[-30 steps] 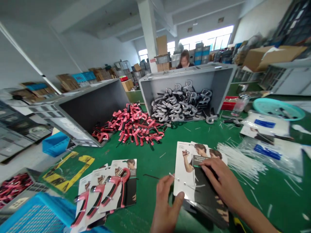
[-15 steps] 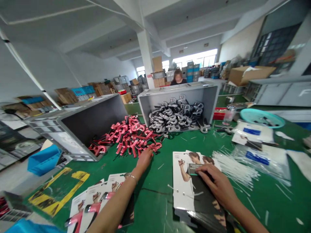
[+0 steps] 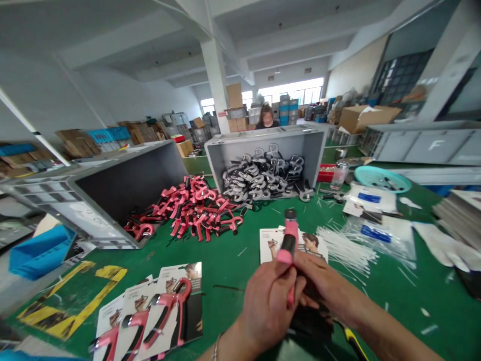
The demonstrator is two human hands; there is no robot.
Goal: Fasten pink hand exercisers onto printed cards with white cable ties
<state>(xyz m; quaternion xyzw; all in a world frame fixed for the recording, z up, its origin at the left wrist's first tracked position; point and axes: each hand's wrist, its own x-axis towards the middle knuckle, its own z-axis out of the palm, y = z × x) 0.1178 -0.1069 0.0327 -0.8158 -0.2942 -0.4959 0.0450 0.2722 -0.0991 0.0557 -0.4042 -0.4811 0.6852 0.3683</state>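
Green workbench [image 3: 391,311] strewn with pink hand grippers [image 3: 188,213]

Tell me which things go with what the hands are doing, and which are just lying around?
Goes with the work: left hand, right hand, pink hand gripper, printed card, carded grippers, white plastic ties.

Just lying around: teal basin, blue bin, white gloves, cardboard box.

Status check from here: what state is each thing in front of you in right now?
Pink-and-black hand grip: upright, held in both hands.
Left hand: closed around the grip.
Right hand: closed around the grip.
Printed card stack: flat, partly under the hands.
Grey hand grips: heaped in a tipped grey crate.
Pink hand grips: heaped loose on the green mat.
Carded pink grips: flat, overlapping.
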